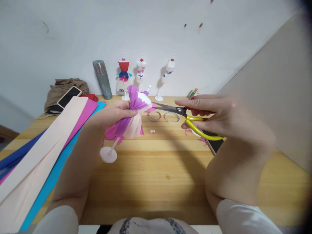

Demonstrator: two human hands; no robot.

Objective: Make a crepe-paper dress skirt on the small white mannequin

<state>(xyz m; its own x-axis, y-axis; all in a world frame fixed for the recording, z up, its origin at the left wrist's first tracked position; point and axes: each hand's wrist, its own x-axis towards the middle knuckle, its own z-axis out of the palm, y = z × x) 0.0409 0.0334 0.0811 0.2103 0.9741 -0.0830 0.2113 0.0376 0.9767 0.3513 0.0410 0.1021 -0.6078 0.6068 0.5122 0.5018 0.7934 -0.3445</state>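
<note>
My left hand (119, 113) is closed around a small dress-form mannequin (143, 97), which it holds tilted above the table. Purple, pink and cream crepe paper (133, 122) wraps the form as a dress, and its round white base (108, 154) points down toward me. In my right hand (209, 112) is a pair of scissors (179, 110) with yellow handles. Their dark blades point left, slightly parted, with the tips at the right edge of the paper dress. Whether the blades have paper between them is too small to tell.
Three more mannequins (123, 76) stand along the wall beside a grey-green thermos (103, 81). Two tape rolls (172, 117) lie behind the scissors. Crepe paper sheets (48, 152), a phone (69, 97) and brown cloth (69, 86) are at left. Purple scraps (202, 140) lie at right.
</note>
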